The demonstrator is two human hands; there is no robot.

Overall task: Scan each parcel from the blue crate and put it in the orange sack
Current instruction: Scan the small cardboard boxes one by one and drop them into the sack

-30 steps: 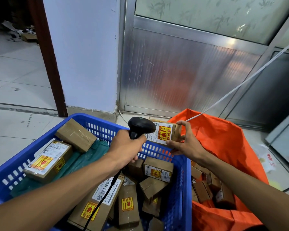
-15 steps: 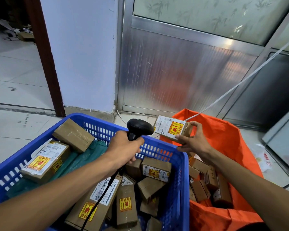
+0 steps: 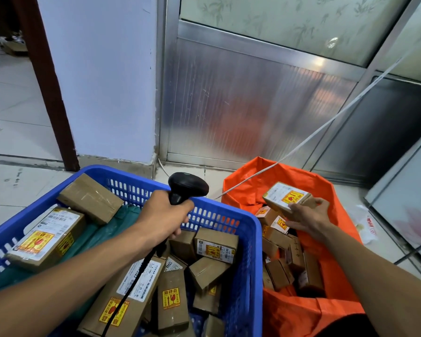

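**A:** Head view: where's the parcel?

**B:** Over the mouth of the orange sack (image 3: 331,239). The right hand (image 3: 309,217) has the parcel (image 3: 286,198) pinched at its near edge, fingers under, thumb along the side. Its long axis runs left to right, label face up and tilted toward the camera.

**A:** Any writing?

**B:** A white shipping label, too small to read, and a yellow sticker with red Chinese characters and a broken-glass mark.

**A:** The other hand?

**B:** The left hand (image 3: 165,217) is wrapped tight round the handle of one black scanner (image 3: 186,187), head pointing right, held above the far rim of the blue crate (image 3: 248,239). Its black cable drops down across the boxes.

**A:** Counts?

**B:** One crate, one sack. About nine cardboard boxes show in the crate, plus a green mailer bag (image 3: 102,229). One long box (image 3: 129,295) reads "T2V4A 48W". Roughly eight boxes in the sack; the pile hides the rest.
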